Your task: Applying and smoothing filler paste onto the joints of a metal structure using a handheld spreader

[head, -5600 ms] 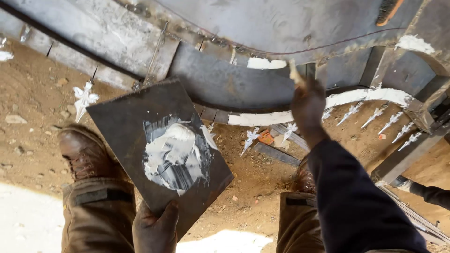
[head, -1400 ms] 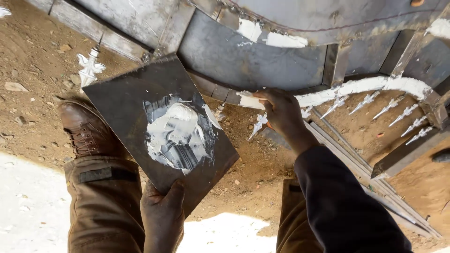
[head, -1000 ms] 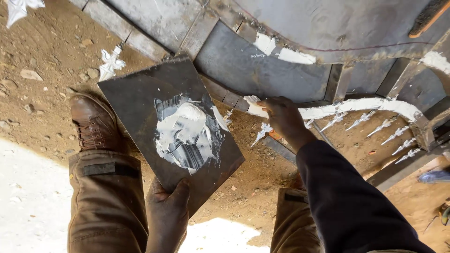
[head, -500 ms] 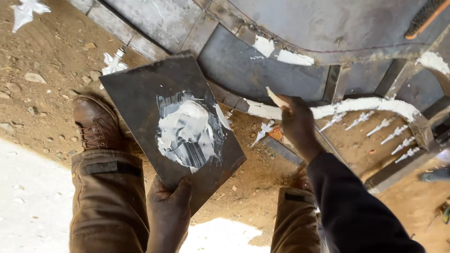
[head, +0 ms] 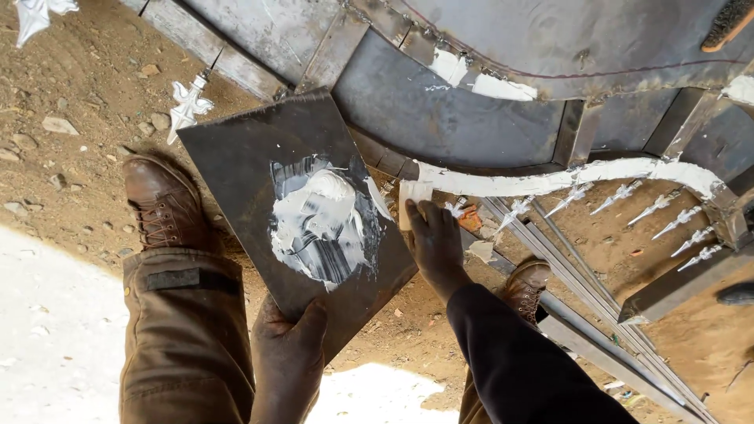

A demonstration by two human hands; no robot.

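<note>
My left hand (head: 289,355) grips the near edge of a dark metal plate (head: 251,157) that carries a smeared heap of white filler putty (head: 322,216). My right hand (head: 434,242) holds a small putty scraper (head: 413,196) loaded with white filler, pressed against the left end of a curved metal bar (head: 550,182) of a grey metal gate (head: 440,102). That bar is coated with white filler along its length. The scraper sits just right of the plate's edge.
The gate lies over brown dirt with stones. White-coated spear points (head: 675,224) line the frame at right, and another (head: 187,106) lies at upper left. My brown boots (head: 161,204) and trouser legs stand below. A brush handle (head: 726,23) shows top right.
My right hand has shifted left along the curved bar, down to its left end beside the plate. The plate has stayed in my left hand throughout.
</note>
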